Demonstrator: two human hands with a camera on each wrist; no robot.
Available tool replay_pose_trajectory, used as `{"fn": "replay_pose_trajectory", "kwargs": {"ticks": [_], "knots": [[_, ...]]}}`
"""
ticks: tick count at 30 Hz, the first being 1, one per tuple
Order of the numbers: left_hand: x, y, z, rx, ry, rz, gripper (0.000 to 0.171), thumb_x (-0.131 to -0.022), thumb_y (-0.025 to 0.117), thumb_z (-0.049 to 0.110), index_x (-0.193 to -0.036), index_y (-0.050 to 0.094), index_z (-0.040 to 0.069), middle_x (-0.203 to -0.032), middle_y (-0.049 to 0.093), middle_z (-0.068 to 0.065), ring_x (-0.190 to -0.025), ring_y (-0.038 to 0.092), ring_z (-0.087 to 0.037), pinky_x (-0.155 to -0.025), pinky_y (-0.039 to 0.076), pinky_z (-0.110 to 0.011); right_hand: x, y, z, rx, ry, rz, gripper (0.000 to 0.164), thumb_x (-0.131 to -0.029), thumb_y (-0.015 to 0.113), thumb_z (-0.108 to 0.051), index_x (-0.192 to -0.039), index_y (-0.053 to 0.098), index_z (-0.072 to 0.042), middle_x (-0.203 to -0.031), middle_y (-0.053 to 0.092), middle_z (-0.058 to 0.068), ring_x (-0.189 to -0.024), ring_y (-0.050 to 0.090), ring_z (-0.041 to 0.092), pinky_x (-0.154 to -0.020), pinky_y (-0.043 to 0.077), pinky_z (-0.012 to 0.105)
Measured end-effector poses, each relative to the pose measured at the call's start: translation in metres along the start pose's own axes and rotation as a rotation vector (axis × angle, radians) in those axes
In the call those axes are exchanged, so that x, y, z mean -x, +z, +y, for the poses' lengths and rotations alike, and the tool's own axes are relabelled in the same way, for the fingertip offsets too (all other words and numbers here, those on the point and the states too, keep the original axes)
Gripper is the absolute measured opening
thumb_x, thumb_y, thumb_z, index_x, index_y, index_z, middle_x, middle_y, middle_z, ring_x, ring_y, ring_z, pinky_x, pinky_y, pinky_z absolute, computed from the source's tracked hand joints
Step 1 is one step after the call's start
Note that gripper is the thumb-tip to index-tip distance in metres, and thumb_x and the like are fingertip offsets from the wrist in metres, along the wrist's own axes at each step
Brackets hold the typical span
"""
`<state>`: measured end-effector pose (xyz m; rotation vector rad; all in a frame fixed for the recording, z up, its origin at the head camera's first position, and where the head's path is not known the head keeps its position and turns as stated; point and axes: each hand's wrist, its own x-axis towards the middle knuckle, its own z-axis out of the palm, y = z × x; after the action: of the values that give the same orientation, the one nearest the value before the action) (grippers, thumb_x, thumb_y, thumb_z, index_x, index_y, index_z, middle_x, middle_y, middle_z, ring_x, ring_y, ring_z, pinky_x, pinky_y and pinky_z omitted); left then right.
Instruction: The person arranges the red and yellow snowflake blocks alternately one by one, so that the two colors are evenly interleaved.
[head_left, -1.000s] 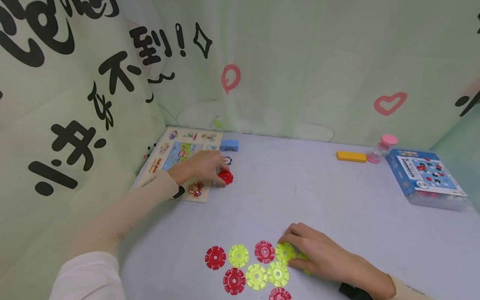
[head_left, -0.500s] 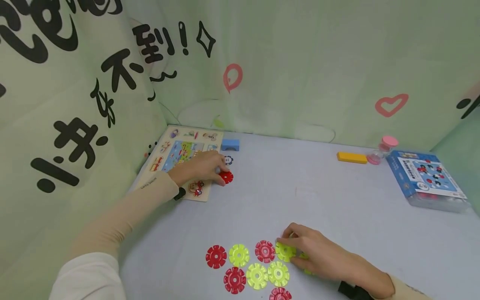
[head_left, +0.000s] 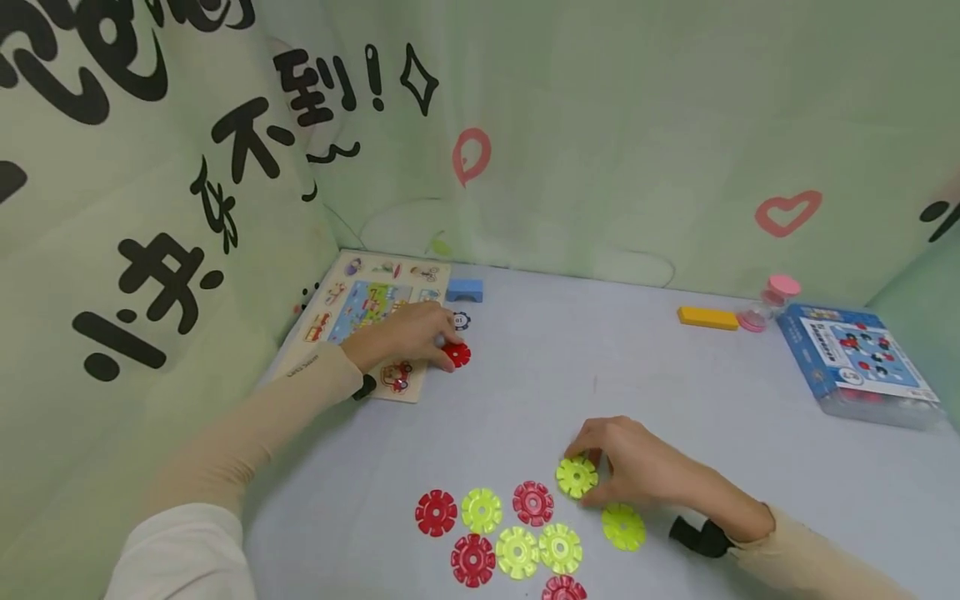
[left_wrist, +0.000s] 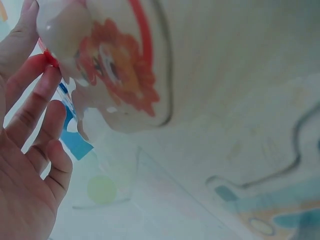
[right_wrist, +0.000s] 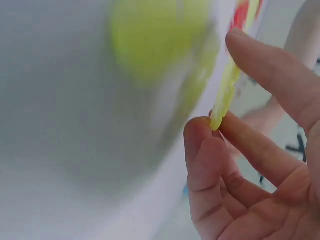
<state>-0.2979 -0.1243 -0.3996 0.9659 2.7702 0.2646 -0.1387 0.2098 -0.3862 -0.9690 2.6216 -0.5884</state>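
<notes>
My right hand (head_left: pixel 641 462) pinches a yellow-green notched disc (head_left: pixel 577 477) between thumb and fingers, tilted up a little. In the right wrist view the same disc (right_wrist: pixel 223 97) is seen edge-on. At the left, my left hand (head_left: pixel 408 333) holds a red notched disc (head_left: pixel 460 354) by its edge, beside the wooden picture puzzle board (head_left: pixel 337 333). Only a sliver of that red disc (left_wrist: pixel 50 58) shows in the left wrist view. Another yellow-green disc (head_left: pixel 623 527) lies flat below my right hand, near several red and yellow-green discs (head_left: pixel 517 552).
A blue block (head_left: pixel 465 290) stands beyond the left hand. Toward the back right are a yellow block (head_left: pixel 708 318), a pink-capped hourglass-shaped toy (head_left: pixel 770 302) and a blue toy box (head_left: pixel 858 362). Green printed curtains (head_left: pixel 600 125) border the table.
My right hand has lifted the yellow-green disc up and away from the row, uncovering another yellow-green disc below it. My left hand stays put with the red disc.
</notes>
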Motion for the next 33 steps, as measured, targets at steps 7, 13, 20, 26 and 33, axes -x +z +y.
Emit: {"fn": "replay_pose_trajectory", "kwargs": {"ticks": [7, 13, 20, 26, 33], "knots": [[0.001, 0.001, 0.002, -0.01, -0.023, -0.001, 0.056, -0.071, 0.076, 0.053, -0.119, 0.066, 0.027, -0.104, 0.059, 0.009, -0.092, 0.048, -0.01, -0.078, 0.042, -0.027, -0.079, -0.028, 0.019, -0.022, 0.004, 0.101, 0.047, -0.065, 0.087, -0.029, -0.106, 0.072, -0.01, -0.101, 0.071, 0.001, -0.083, 0.064, 0.012, -0.069, 0.05, 0.023], [0.0, -0.004, 0.003, -0.029, 0.0, 0.001, 0.053, -0.071, 0.077, 0.05, -0.117, 0.067, 0.026, -0.101, 0.062, 0.008, -0.088, 0.05, -0.011, -0.076, 0.043, -0.027, -0.159, -0.031, 0.02, -0.018, 0.059, 0.121, 0.048, -0.065, 0.087, -0.029, -0.106, 0.072, -0.009, -0.101, 0.072, 0.003, -0.085, 0.064, 0.016, -0.074, 0.051, 0.029], [-0.002, -0.004, 0.004, -0.045, 0.013, -0.006, 0.053, -0.072, 0.075, 0.052, -0.118, 0.067, 0.026, -0.104, 0.063, 0.007, -0.091, 0.05, -0.011, -0.077, 0.043, -0.026, -0.187, -0.023, 0.018, -0.005, 0.079, 0.097, 0.046, -0.067, 0.086, -0.03, -0.106, 0.073, -0.01, -0.103, 0.072, 0.003, -0.083, 0.064, 0.016, -0.073, 0.052, 0.028], [-0.002, -0.004, 0.005, -0.046, -0.019, 0.0, 0.054, -0.071, 0.075, 0.052, -0.118, 0.067, 0.026, -0.106, 0.062, 0.007, -0.091, 0.05, -0.011, -0.077, 0.043, -0.025, -0.189, -0.02, 0.015, 0.001, 0.103, 0.101, 0.046, -0.067, 0.086, -0.029, -0.108, 0.073, -0.013, -0.103, 0.071, 0.002, -0.083, 0.061, 0.016, -0.072, 0.051, 0.027], [-0.003, -0.003, 0.005, -0.04, -0.029, -0.017, 0.054, -0.072, 0.075, 0.052, -0.119, 0.066, 0.027, -0.107, 0.062, 0.007, -0.092, 0.05, -0.01, -0.077, 0.043, -0.025, -0.19, -0.019, 0.015, -0.015, 0.138, 0.072, 0.047, -0.068, 0.085, -0.029, -0.111, 0.072, -0.014, -0.104, 0.07, 0.004, -0.084, 0.061, 0.016, -0.07, 0.05, 0.025]]}}
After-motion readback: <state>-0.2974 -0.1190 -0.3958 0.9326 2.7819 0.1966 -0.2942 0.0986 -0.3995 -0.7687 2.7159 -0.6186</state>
